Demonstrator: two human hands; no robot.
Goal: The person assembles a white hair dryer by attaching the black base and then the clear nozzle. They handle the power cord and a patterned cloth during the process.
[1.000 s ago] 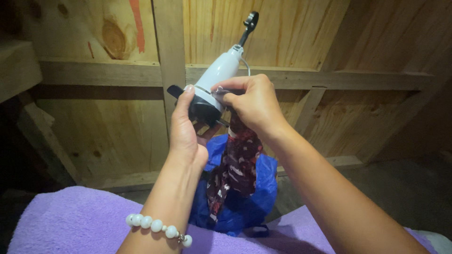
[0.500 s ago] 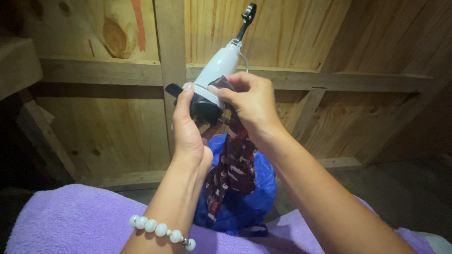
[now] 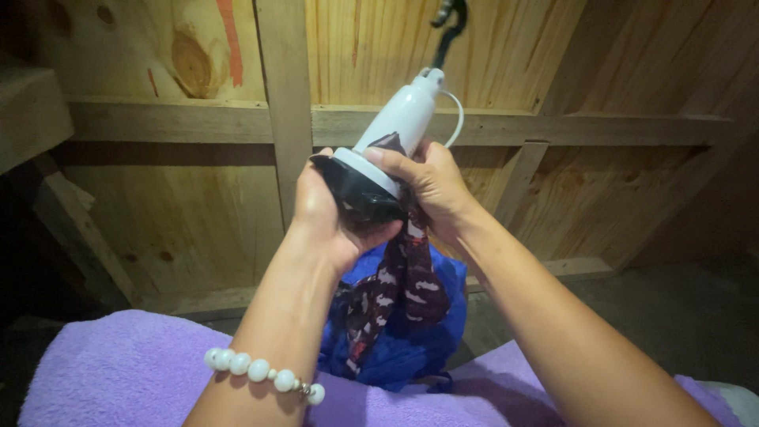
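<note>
My left hand point(image 3: 324, 225) cups the black head of a white handheld appliance point(image 3: 395, 126) from below. The appliance points up and away, with a thin white cord loop and a black hook-shaped end point(image 3: 447, 17) at its top. My right hand point(image 3: 431, 186) grips the appliance's rim and pinches a dark red patterned cloth point(image 3: 395, 292) against it. The cloth hangs down between my forearms. A white bead bracelet point(image 3: 261, 372) circles my left wrist.
A blue garment point(image 3: 411, 348) lies bunched on a purple towel point(image 3: 118, 372) that covers the surface below my arms. A wooden plank wall point(image 3: 198, 198) with a horizontal rail and an upright post stands close behind. A dark floor lies at the right.
The appliance and both hands have shifted slightly to the right and upward in view. My right hand has moved its grip on the rim and the cloth.
</note>
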